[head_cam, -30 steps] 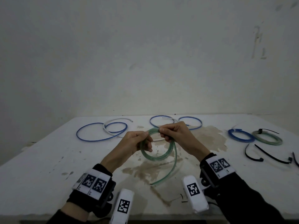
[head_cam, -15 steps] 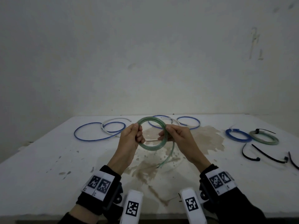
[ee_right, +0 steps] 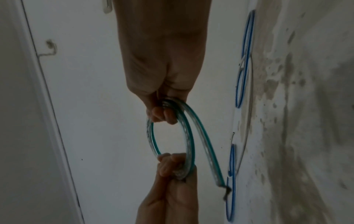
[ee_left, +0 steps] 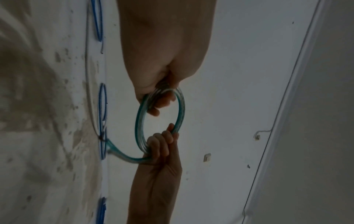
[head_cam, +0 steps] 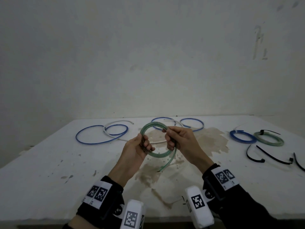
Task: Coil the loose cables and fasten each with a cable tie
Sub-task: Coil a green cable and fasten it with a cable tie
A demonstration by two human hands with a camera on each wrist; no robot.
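Note:
A clear green cable (head_cam: 152, 127) is wound into a small coil held above the table's middle. My left hand (head_cam: 142, 146) grips the coil's left side, fingers curled round the strands (ee_left: 151, 97). My right hand (head_cam: 173, 139) grips its right side (ee_right: 164, 112). A short free tail (head_cam: 166, 164) hangs from the coil's lower right toward the table, its bare end (ee_right: 227, 191) dangling. Loose blue cables (head_cam: 99, 134) and white cables (head_cam: 115, 123) lie at the back left and back middle (head_cam: 192, 123). Black cable ties (head_cam: 272, 156) lie at the right.
Two tied coils, one blue (head_cam: 242, 137) and one green (head_cam: 269, 138), lie at the back right. The white table (head_cam: 49, 162) has a large brown stain (head_cam: 212, 141) in its middle. A bare wall stands right behind the table's far edge.
Both hands have raised the green coil and wound more cable onto it. The hanging tail is much shorter than one second ago.

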